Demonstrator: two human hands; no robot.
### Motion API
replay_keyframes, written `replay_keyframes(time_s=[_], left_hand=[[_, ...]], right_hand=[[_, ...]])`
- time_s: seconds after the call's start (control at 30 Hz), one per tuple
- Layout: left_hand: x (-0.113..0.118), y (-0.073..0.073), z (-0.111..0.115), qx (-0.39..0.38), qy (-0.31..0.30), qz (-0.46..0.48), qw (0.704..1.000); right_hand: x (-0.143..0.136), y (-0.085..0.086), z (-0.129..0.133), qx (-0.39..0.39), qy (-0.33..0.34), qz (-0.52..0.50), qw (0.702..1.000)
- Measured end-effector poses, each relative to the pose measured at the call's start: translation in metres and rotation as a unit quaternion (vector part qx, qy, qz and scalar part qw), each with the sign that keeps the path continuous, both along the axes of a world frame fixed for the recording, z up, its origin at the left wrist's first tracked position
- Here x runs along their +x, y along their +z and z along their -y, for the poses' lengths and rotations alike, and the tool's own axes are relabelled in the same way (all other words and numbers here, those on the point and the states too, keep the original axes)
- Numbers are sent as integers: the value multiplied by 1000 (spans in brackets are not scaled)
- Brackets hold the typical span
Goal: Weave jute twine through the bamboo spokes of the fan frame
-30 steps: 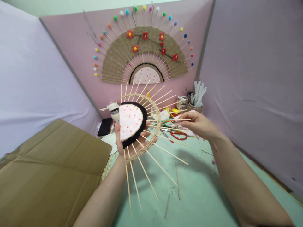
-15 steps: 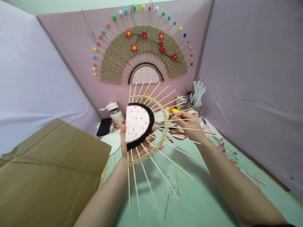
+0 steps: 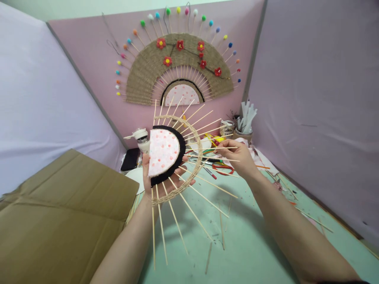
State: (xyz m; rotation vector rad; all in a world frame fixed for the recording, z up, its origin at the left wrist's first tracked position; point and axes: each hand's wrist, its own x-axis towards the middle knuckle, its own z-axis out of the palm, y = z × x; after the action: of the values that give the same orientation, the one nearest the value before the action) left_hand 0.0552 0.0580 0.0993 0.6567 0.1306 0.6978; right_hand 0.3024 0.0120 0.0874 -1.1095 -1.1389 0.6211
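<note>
A half-round fan frame is tilted in front of me, its straight side facing left. It has a pink-spotted panel, a black band, thin wooden sticks spreading outward and a woven twine ring around them. My left hand supports it, thumb along the straight side and fingers behind, closed on it. To the right of the ring, my right hand is pinched among the outer stick ends. Whatever lies between its fingertips is too thin to make out.
A finished twine fan with red flowers and pom-poms hangs on the pink wall. Cardboard leans at left, near a bottle and a phone. Red-handled scissors, jars with paper strips and loose sticks lie on the green table.
My left hand has shifted the fan frame a little to the left and slightly upward. My right hand stays in nearly the same place, closer to the stick tips.
</note>
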Motion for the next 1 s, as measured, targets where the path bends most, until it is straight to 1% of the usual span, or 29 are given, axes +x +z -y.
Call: replay_keyframes(time_s=[0.17, 0.27, 0.4, 0.53, 0.63, 0.73, 0.87, 1.0], left_hand=[[-5, 5, -3, 29, 18, -15, 999], [-8, 9, -2, 35, 39, -13, 999], [-10, 14, 0, 42, 65, -16, 997], [-10, 15, 1, 37, 69, -16, 997], [-10, 15, 1, 22, 64, -20, 998], [-11, 14, 1, 16, 48, -16, 999], [-10, 13, 0, 18, 26, -27, 999], [-5, 8, 2, 19, 18, -52, 998]], right_hand=[[6, -3, -2, -15, 20, -39, 999], [12, -2, -3, -11, 25, -81, 996], [21, 6, 1, -8, 51, -137, 989], [27, 14, 9, -5, 71, -143, 987], [26, 17, 11, 7, 73, -148, 986], [23, 14, 8, 29, 74, -167, 983], [20, 6, 1, 43, 87, -179, 979], [18, -3, -7, 32, 63, -152, 986]])
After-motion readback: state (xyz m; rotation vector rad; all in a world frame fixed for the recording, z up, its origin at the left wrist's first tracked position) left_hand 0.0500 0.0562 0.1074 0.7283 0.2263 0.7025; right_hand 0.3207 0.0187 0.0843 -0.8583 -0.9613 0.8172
